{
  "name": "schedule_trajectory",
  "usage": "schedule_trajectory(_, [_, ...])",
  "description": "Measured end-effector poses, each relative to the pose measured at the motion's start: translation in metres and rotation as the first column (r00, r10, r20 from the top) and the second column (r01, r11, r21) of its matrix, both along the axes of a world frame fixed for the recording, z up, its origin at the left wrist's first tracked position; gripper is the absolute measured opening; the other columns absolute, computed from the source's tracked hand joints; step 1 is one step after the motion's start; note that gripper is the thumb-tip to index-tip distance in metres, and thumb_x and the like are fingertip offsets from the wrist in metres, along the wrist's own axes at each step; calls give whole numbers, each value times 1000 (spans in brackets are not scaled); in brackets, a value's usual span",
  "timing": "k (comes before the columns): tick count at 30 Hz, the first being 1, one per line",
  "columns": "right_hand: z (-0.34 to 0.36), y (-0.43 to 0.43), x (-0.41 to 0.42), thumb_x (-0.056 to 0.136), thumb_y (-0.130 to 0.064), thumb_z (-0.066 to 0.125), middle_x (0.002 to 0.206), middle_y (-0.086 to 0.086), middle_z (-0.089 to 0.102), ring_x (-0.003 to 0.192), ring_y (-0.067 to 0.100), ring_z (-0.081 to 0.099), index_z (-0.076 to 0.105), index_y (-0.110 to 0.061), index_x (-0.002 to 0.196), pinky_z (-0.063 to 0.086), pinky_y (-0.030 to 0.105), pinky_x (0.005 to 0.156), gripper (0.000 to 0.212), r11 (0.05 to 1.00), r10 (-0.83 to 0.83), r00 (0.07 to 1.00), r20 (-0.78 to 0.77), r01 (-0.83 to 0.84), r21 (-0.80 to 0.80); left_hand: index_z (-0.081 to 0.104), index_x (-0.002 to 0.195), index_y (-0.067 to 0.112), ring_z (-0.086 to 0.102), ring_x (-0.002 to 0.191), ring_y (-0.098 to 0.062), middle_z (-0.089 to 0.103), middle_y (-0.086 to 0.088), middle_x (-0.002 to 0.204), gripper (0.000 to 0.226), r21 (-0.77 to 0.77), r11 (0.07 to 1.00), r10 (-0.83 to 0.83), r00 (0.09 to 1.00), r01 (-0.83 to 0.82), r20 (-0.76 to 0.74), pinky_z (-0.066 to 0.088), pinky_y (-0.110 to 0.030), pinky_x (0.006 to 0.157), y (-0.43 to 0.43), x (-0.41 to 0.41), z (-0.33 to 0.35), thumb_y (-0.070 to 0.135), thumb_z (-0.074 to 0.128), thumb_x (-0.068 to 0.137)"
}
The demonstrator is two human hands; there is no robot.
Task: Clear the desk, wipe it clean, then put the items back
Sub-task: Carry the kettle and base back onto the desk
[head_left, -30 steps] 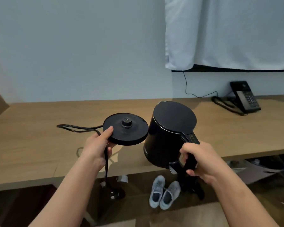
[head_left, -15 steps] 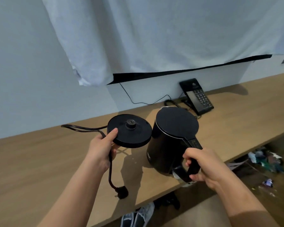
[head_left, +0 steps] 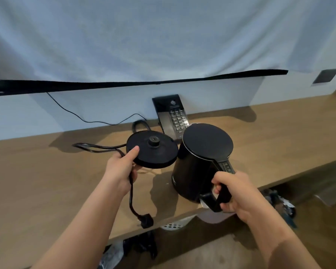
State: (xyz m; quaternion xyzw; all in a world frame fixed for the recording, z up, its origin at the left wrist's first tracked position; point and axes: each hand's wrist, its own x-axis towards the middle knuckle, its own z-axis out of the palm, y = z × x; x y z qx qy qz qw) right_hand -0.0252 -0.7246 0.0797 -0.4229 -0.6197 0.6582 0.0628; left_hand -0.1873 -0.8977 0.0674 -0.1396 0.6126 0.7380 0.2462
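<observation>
Left hand (head_left: 120, 169) pinches base (head_left: 159, 156) (thumb atop); right hand (head_left: 239, 191) grips kettle handle (head_left: 211, 199) alongside.

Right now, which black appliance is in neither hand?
The phone, standing on the desk against the wall. The left hand holds the base; the right hand grips the kettle.

Wooden desk (head_left: 47, 181), black telephone (head_left: 173, 115) at back

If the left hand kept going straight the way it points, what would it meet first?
Probably the telephone, reached first by the kettle base the left hand holds; depth unclear.
</observation>
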Motion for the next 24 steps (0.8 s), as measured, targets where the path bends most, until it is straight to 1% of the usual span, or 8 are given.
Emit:
schedule_trajectory(3, [3,62,15,79,-6,58,52,1,49,56,16,48,49,-13,78,37,26,53,12,1000,14,1000,1,-14,20,53,100,9,59,67,-15,64,-7,91,18,0,1000,14,1000,-14,15,29,-11,30,59,17,-1,22,62,90])
schedule_trajectory(7, [-1,138,24,80,-3,57,52,3,48,58,18,47,48,-11,80,37,27,54,12,1000,14,1000,11,-14,18,52,90,12,59,71,-17,64,-11,100,13,-4,1000,26,999,-26,39,28,-10,30,135,26,-8,20,62,90])
schedule_trajectory(12, [-9,233,19,79,-3,58,56,6,49,60,21,46,47,-8,78,38,26,49,12,999,7,999,44,-9,49,51,87,14,63,69,-17,64,-8,99,12,2,1000,5,998,-5,67,26,-11,28,233,19,-20,19,61,91])
schedule_trajectory(14, [-10,271,15,79,-3,58,58,6,48,59,20,45,47,-7,77,38,26,49,12,998,13,998,58,-16,63,51,92,14,64,72,-18,64,-7,100,12,1,1000,-8,997,8,75,26,-11,29,275,12,-22,19,62,90])
schedule_trajectory(18, [-9,341,8,76,-1,56,57,5,46,57,19,41,45,-7,76,34,27,51,13,997,0,998,65,-5,79,49,89,17,64,79,-22,64,-8,96,14,-34,999,1,995,2,97,28,-12,28,351,5,-20,17,63,90])
schedule_trajectory(20, [-8,373,6,76,0,55,57,6,45,56,19,40,44,-7,76,34,26,52,13,997,-8,998,59,3,83,49,98,14,64,84,-25,65,-9,95,16,-39,999,2,995,2,101,28,-12,28,384,3,-19,16,63,89])
schedule_trajectory(22, [-8,403,5,76,1,55,56,6,45,56,19,40,45,-7,76,34,27,53,12,996,-8,998,55,3,93,44,112,14,63,89,-27,64,-10,93,29,-55,999,9,994,-3,112,29,-13,29,415,2,-20,16,63,90])
schedule_trajectory(24, [-9,433,5,76,1,55,56,6,45,56,20,40,45,-7,75,35,27,53,12,995,2,999,50,-7,103,43,122,12,61,86,-24,64,-11,91,39,-77,997,21,991,-11,129,30,-13,29,443,1,-23,18,63,89])
